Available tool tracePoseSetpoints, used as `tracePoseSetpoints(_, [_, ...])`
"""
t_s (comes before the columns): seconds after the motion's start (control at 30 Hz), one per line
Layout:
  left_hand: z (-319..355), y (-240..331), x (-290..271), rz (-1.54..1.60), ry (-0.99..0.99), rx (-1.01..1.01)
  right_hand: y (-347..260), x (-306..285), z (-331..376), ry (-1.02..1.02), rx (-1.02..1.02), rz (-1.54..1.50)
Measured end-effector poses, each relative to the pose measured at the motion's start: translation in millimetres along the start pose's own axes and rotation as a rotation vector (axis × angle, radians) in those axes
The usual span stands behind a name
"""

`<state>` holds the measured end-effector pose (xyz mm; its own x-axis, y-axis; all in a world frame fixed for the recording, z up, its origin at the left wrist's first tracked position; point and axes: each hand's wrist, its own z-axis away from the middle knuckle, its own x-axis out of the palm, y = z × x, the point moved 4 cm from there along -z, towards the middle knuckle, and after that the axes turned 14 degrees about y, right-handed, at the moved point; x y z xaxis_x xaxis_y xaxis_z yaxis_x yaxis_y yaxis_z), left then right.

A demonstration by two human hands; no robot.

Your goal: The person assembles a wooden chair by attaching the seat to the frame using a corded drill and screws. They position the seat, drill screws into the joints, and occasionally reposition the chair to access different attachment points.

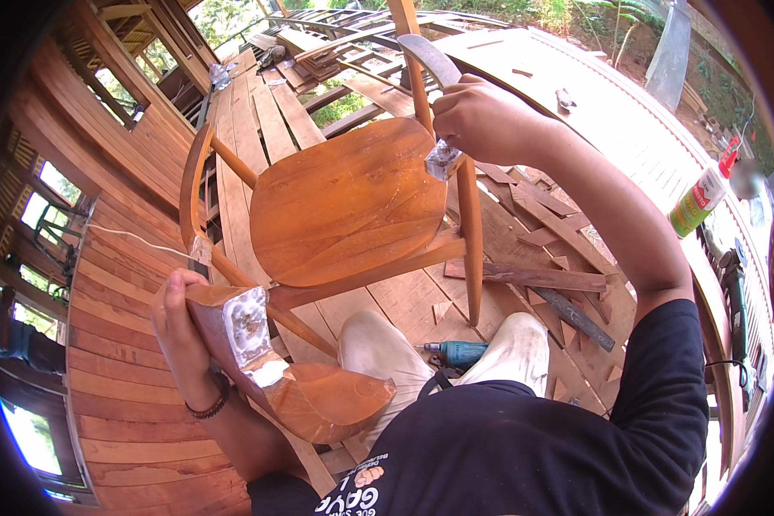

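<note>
My left hand (181, 322) is closed around a curved brown wooden chair part (327, 400), tilted over my lap. White, glue-like stuff coats its notched faces. Ahead of me stands a wooden chair (353, 206) with a shaped seat. My right hand (477, 120) is a fist at the chair's far right corner. From it a broad, grey curved blade (428, 60) sticks out up and to the left; its handle is hidden in the fingers. Just below that fist, a squared joint (443, 160) on the chair bears the same whitish coating.
A teal power tool (464, 353) lies between my legs. Wood offcuts (568, 249) litter the plank floor at right. A green-and-white bottle with a red nozzle (701, 202) stands at far right, near another power tool (734, 301). A plank wall (138, 361) rises at left.
</note>
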<state>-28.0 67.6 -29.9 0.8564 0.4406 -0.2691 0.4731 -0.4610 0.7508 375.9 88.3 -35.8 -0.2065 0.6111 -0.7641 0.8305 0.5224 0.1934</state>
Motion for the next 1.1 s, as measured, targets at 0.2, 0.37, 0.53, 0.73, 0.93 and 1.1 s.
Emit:
tracePoseSetpoints(0.2, [1,-4,0,0.009,-0.001,-0.018,0,2,3,0.063,-0.044,-0.029])
tracePoseSetpoints(0.37, [2,-3,1,0.007,0.006,-0.004,7,-1,9,0.082,0.079,-0.087])
tracePoseSetpoints(0.53, [3,-6,1,0.002,0.028,-0.049,-1,1,11,0.096,0.02,-0.107])
tracePoseSetpoints(0.73, [1,-4,1,0.004,0.001,-0.016,-7,-3,3,0.033,-0.021,-0.059])
tracePoseSetpoints(0.93, [0,-7,3,0.08,-0.036,-0.131,-14,-6,-4,0.021,-0.155,-0.004])
tracePoseSetpoints(1.1, [-5,-18,-4,0.037,-0.039,0.032,-39,-27,13,0.324,0.186,-0.173])
